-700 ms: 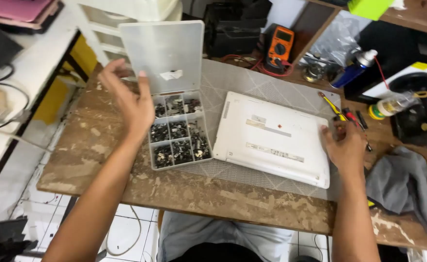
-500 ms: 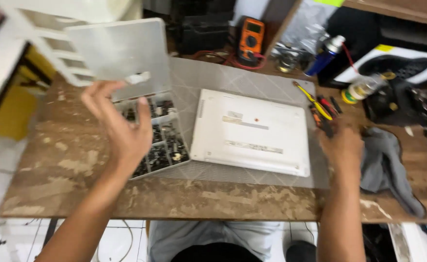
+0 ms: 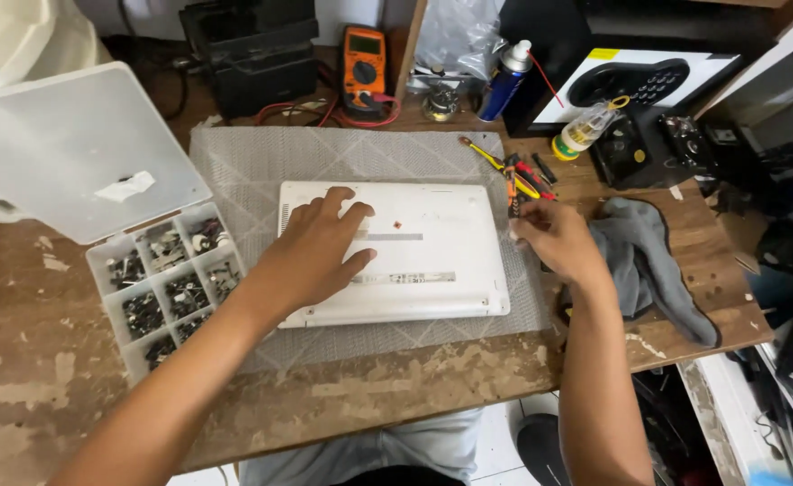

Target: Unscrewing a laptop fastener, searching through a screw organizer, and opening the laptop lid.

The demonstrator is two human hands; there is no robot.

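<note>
A worn wooden table (image 3: 45,396) carries a grey mat (image 3: 261,162), a compartment box (image 3: 167,288) and a grey cloth (image 3: 653,261).

One head camera looks steeply down from close above the workbench (image 3: 45,378), facing away from the person.

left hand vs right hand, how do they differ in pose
The left hand lies flat, fingers spread, on the white laptop; the right hand is curled, pinching a screwdriver at the laptop's right edge. The left hand holds nothing; the right hand grips a tool. Both are bare.
</note>
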